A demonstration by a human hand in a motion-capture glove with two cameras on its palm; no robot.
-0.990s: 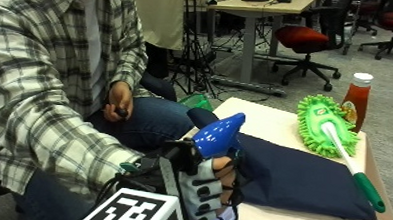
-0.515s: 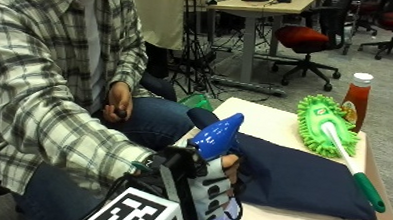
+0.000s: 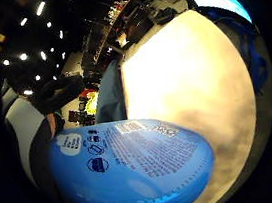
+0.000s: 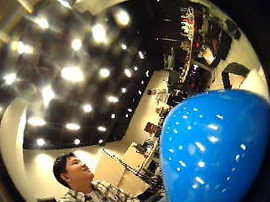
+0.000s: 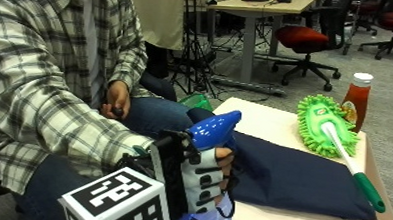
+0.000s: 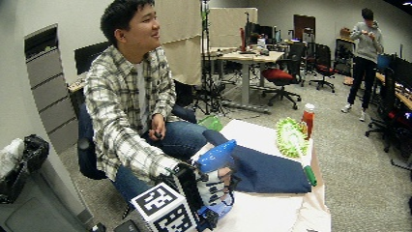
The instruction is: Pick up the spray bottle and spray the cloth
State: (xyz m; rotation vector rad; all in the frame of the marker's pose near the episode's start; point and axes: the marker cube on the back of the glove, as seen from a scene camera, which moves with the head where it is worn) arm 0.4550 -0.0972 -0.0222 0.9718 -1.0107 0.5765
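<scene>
Fingers of the gloved right hand (image 5: 203,178) curl round the neck of the spray bottle (image 5: 213,130), clamped on it and holding it upright at the near edge of the desk (image 5: 269,124). Its glossy blue head points toward the far side, out over the cloth (image 5: 293,177). Only the rounded head and a bit of the blue base below the hand show from outside; the glove's straps and white plastic cover the body between. In the little finger side palm view the bottle's (image 3: 134,167) smooth blue wall with its printed label fills much of the frame, with pale desk surface (image 3: 189,84) behind it. The thumb side palm view shows only a shiny blue dome (image 4: 213,157), so the trigger cannot be made out.

Just beyond the bottle the cloth lies flat on the desk, dark navy, matte and roughly rectangular, its near corner hidden behind the hand. Across its far edge rests a duster (image 5: 324,124) with a fluffy lime-green head and a white and green handle that runs back toward the near right corner. A ketchup bottle (image 5: 355,99) with a white cap stands behind the duster. The person's bare left hand (image 5: 117,100) rests on their lap, off the desk, closed round a small dark object too small to identify.
</scene>
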